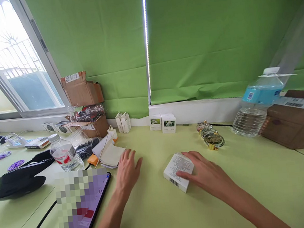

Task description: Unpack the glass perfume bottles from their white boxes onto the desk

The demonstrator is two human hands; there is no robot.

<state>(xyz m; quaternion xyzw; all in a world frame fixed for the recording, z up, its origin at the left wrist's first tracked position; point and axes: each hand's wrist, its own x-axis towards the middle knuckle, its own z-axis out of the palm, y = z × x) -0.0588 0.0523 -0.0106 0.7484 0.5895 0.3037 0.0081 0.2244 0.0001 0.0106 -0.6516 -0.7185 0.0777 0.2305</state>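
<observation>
My right hand point(203, 170) lies across a white printed box point(178, 172), with a barcode on the box's near side, and its fingers and thumb span the top. My left hand point(127, 171) rests on the pale green table point(153, 214) with its fingers spread, holding nothing. Nearest to it are a loose stack of paper sheets point(108, 153) and a small orange object point(93, 159). A phone point(96, 205) lies left of that hand, partly pixelated.
Beyond the hands stand small white boxes point(162, 123) and gold-coloured metal rings point(211, 136). A water bottle point(258, 105) stands at the right before a brown box point(294, 120). Another bottle point(64, 153), a black bag point(20, 178) and cardboard boxes point(82, 89) crowd the left.
</observation>
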